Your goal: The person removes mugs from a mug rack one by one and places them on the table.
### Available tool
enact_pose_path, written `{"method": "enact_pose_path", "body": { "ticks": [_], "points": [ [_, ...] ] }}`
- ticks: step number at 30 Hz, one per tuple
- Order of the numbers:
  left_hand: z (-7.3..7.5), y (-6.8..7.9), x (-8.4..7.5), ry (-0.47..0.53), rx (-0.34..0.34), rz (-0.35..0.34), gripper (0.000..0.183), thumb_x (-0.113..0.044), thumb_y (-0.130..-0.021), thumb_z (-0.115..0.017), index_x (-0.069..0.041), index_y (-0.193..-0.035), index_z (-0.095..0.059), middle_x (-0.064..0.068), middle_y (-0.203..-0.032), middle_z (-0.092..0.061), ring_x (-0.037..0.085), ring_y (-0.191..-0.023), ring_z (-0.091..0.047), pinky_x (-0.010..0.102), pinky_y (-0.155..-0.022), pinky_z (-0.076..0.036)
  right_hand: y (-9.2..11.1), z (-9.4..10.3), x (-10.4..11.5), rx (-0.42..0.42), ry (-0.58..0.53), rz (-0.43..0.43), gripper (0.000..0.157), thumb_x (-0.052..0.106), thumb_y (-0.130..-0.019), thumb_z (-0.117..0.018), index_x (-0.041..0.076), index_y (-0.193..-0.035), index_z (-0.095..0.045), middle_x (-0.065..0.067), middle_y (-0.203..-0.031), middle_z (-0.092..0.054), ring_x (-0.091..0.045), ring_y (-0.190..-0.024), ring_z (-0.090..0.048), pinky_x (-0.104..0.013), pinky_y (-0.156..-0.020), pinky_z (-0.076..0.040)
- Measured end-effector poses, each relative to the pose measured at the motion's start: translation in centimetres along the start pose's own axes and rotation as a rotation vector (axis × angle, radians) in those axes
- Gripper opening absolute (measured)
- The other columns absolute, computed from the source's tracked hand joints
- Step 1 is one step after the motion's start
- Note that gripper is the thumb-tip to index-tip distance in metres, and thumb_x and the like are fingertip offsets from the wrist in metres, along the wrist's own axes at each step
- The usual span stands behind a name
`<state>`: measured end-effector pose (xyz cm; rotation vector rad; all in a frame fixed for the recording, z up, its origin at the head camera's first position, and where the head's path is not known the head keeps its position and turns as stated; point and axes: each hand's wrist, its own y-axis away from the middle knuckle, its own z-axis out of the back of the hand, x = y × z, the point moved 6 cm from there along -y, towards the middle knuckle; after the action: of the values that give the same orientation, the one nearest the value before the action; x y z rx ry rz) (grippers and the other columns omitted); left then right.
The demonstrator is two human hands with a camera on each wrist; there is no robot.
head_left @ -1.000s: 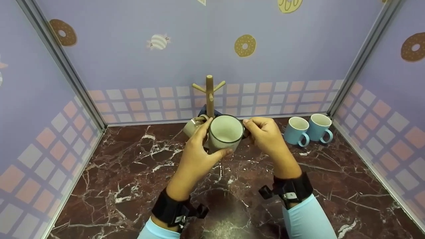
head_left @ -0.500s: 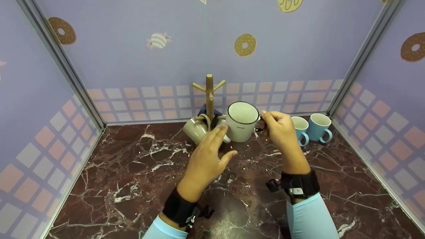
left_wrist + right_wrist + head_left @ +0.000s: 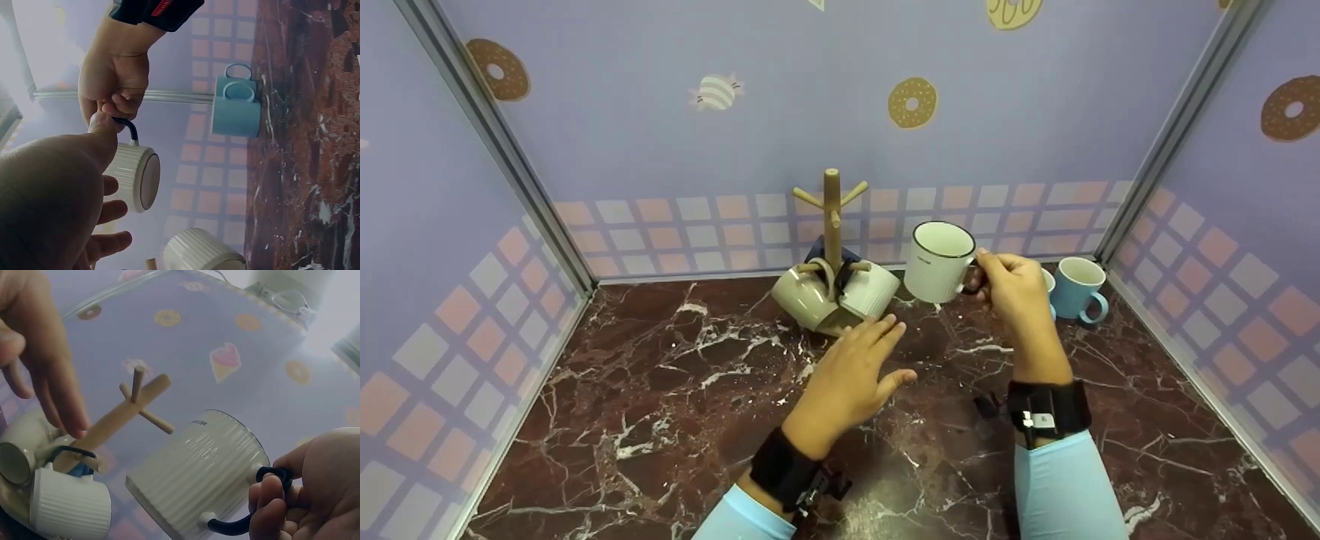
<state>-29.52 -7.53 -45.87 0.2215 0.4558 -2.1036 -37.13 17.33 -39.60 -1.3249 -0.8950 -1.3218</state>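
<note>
My right hand (image 3: 1014, 289) grips the dark handle (image 3: 229, 527) of a white ribbed mug (image 3: 936, 270) with a black rim, raised above the table with its mouth up. To the left stands a wooden mug tree (image 3: 832, 196). From its lower pegs hang a glossy beige mug (image 3: 802, 300) and another white ribbed mug (image 3: 871, 292), both tilted, the latter with a dark handle. My left hand (image 3: 851, 379) holds nothing; its fingers are extended and its fingertips overlap the lower edge of the hung white mug in the head view.
Two light blue mugs stand at the back right: one blue mug (image 3: 1078, 289) shows fully, the other is mostly behind my right hand in the head view. Upper pegs (image 3: 855, 193) of the tree are bare. Patterned panels (image 3: 660, 135) enclose the dark marbled table (image 3: 660, 420).
My left hand has let go of the white mug and drawn back toward me. My right hand has carried the mug rightward by its handle, uncovering the hung white mug.
</note>
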Motion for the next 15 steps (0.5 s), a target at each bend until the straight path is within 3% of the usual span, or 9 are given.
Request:
{"method": "enact_pose_path", "body": {
  "ticks": [8,15],
  "points": [
    [-1.6,0.0,-0.4,-0.004,0.053,-0.012,0.083,-0.067,-0.111,-0.055,-0.020,-0.177,-0.040,0.003,-0.187,-0.034,0.031,-0.175,-0.032,0.053,-0.145,-0.025,-1.4,2.0,-2.2,-0.030,0.073,-0.089,0.043,0.030,-0.117,-0.063,-0.003,-0.090,-0.071,0.003,-0.071,-0.070,-0.005,-0.056,-0.065,-0.022,-0.053,-0.060],
    [-2.5,-0.1,-0.7,-0.019,0.069,-0.020,0.084,-0.071,-0.110,-0.051,-0.021,-0.177,-0.041,0.004,-0.186,-0.035,0.032,-0.174,-0.034,0.055,-0.144,-0.027,-2.7,3.2,-4.9,-0.050,0.119,-0.143,0.039,0.025,-0.118,-0.059,-0.003,-0.091,-0.068,0.004,-0.071,-0.068,-0.005,-0.058,-0.070,-0.020,-0.057,-0.062]
  ]
}}
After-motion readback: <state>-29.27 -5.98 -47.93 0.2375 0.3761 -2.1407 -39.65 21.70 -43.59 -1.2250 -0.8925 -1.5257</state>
